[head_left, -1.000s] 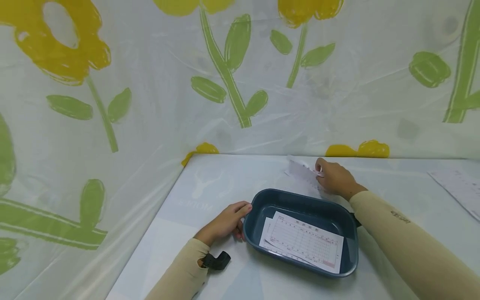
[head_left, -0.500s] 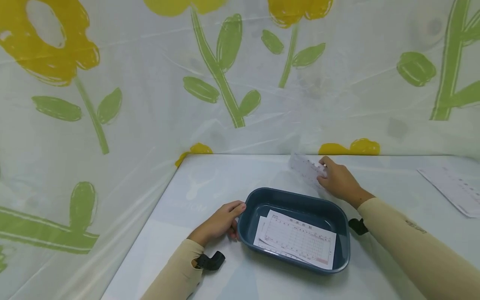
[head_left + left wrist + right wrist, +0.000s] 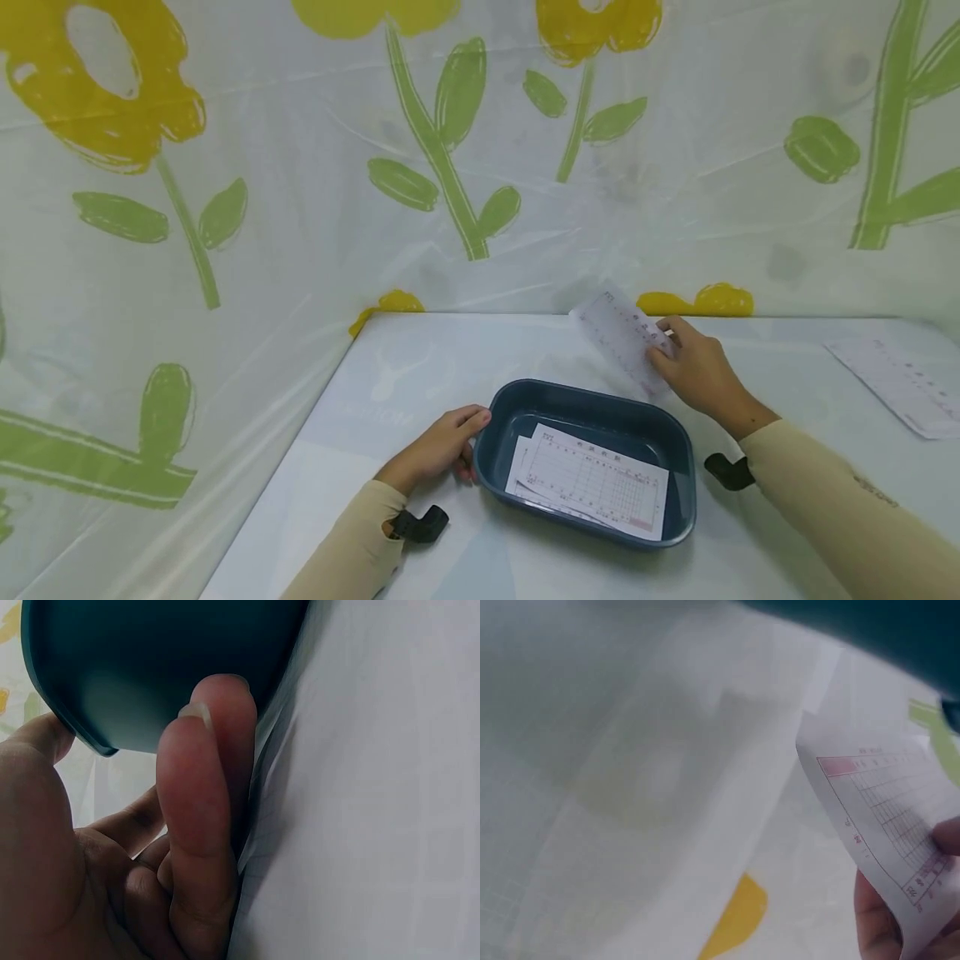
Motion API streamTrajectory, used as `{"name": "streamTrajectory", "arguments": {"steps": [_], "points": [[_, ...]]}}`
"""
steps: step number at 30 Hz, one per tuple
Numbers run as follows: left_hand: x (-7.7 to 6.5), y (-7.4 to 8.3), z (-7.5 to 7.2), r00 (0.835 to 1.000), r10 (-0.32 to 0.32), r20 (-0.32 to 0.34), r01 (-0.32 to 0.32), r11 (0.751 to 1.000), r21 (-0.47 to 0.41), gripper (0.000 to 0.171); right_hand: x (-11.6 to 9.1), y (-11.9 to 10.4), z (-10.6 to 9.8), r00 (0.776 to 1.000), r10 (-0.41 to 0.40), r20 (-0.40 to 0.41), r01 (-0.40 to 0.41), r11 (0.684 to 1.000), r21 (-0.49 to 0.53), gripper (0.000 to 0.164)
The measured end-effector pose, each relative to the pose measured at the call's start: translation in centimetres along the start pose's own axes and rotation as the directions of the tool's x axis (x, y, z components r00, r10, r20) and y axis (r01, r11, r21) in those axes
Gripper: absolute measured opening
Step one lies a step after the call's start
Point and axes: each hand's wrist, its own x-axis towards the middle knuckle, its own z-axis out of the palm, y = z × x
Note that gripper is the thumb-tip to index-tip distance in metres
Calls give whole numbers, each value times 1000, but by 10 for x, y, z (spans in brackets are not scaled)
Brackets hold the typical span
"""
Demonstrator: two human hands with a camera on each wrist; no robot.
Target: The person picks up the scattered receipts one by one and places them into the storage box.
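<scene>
R hand [image 3: 701,371] pinches ppr slip [image 3: 617,335] | long axis far-L→near-R, tilted | L hand [image 3: 441,446] grips tray [image 3: 592,410] L end

Dark blue rounded-rectangular tray [image 3: 592,416] is sitting on white table [image 3: 442,367], right of its left edge. White rectangular printed paper forms [image 3: 596,483] are lying overlapped inside, toward tray's front. Bare left hand [image 3: 441,442] is resting at tray's left end. White rectangular paper slip [image 3: 611,333] is hanging in bare right hand [image 3: 701,367], behind tray, near table's back edge. White rectangular paper sheet [image 3: 896,387] is lying right of tray.
</scene>
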Motion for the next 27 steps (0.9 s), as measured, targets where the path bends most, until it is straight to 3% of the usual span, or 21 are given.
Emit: {"name": "streamTrajectory", "arguments": {"steps": [5,9,13,20,27], "points": [[0,-1,-1,1000,-7,3,7,1000,2,55,-11,-11,-3,993,-38,-114,49,994,95,27],[0,-1,-2,1000,2,-5,-2,1000,-1,56,-18,-22,0,969,-100,-226,134,980,144,24],[-1,-2,-2,1000,2,2,-2,1000,-3,56,-27,-32,4,945,-150,-289,208,962,180,21],[2,0,-2,1000,31,2,-31,999,7,55,-45,-43,6,938,-168,-303,244,941,235,20],[1,0,-1,1000,20,1,-20,1000,-2,54,-55,-44,-2,930,-188,-316,272,930,247,19]]}}
